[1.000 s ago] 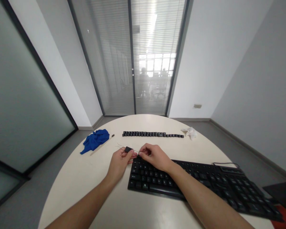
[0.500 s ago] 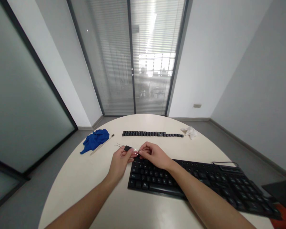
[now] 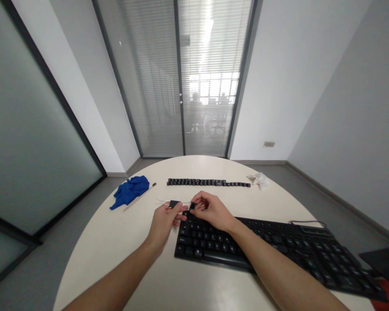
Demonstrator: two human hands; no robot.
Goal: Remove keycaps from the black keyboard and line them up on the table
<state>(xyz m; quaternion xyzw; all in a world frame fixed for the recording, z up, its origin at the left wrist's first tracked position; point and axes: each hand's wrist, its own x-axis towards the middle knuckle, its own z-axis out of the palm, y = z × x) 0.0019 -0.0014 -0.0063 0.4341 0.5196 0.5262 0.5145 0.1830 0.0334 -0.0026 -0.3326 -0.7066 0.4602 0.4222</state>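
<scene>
My left hand (image 3: 164, 221) is closed on a keycap puller (image 3: 174, 203), its black body pinched between thumb and fingers and thin wires sticking out at both ends. Facing it, my right hand (image 3: 213, 210) pinches a small black keycap (image 3: 192, 206) at the wire end of the puller. Whether the wires still grip the keycap is too small to tell. Both hands are over the upper left corner of a black keyboard (image 3: 225, 255), which lies on the table and is partly covered by my right forearm.
Loose black keycaps (image 3: 196, 182) lie in a row on the round cream table (image 3: 116, 250). To the left are a blue cloth (image 3: 129, 191) and a thin brush (image 3: 139, 197). A crumpled white tissue (image 3: 259, 180) lies at the right. The keyboard cable (image 3: 307, 222) loops behind the keyboard.
The keycap now shows between my right fingertips, where it was mostly hidden before. My right fingers have lifted slightly; my left hand keeps hold of the puller.
</scene>
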